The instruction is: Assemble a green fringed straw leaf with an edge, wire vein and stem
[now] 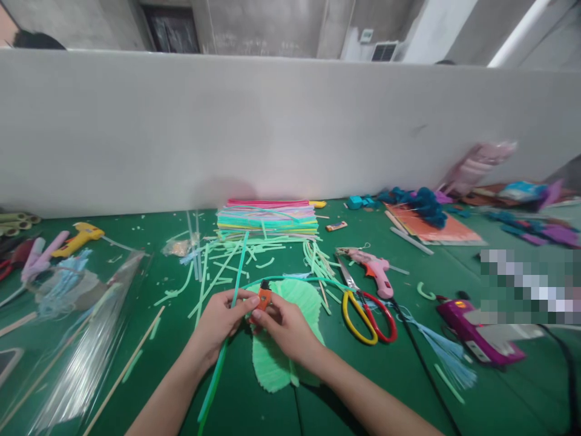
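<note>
A: Taking the green fan-shaped paper (284, 357) as landmark, how is the table (363, 393) lying around it?

B: Bare green felt is showing toward the near edge; scissors (365, 312) are lying just right of it, a pink glue gun (374, 269) beyond them, and a straw stack (267, 218) behind, before the white partition (290, 127).

A: And the held items?

B: A small orange lighter (263, 298) is sitting above the paper's upper edge, touching a long green straw (227, 339) that is crossing it.

A: Hands?

B: The left hand (220, 321) is pinching the straw; the right hand (285, 327) is gripping the lighter, forearms converging.
</note>
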Demonstrator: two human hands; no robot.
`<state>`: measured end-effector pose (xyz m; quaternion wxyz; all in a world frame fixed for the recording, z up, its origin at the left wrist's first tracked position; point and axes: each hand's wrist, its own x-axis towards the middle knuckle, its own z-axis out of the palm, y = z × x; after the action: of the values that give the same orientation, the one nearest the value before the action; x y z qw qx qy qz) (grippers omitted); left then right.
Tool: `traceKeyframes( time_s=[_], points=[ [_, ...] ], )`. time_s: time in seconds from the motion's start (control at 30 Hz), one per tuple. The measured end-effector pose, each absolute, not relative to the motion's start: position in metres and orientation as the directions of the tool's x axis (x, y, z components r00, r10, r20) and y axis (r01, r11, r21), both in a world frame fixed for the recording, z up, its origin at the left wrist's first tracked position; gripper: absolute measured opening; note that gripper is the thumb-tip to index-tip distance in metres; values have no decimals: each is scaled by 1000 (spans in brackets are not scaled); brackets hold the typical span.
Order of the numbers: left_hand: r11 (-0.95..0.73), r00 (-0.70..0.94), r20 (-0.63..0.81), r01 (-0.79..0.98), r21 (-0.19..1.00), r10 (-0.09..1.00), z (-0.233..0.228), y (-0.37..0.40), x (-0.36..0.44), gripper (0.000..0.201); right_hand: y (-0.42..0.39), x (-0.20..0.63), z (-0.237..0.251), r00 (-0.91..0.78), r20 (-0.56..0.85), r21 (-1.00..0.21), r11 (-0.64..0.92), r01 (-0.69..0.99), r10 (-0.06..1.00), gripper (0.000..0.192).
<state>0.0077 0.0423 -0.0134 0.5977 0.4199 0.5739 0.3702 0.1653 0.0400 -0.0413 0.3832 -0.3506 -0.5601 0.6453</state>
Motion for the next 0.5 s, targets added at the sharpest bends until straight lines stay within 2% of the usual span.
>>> traceKeyframes(
  time_s=[0.23,0.5],
  points=[
    [366,90,-367,24,930,926,-21,41,6,41,38,169,-28,-471,-21,-1000,-17,12,882,33],
    [353,88,-355,40,935,931,-21,42,7,41,39,170,-40,-470,-31,-999,-21,26,882,30]
  ],
)
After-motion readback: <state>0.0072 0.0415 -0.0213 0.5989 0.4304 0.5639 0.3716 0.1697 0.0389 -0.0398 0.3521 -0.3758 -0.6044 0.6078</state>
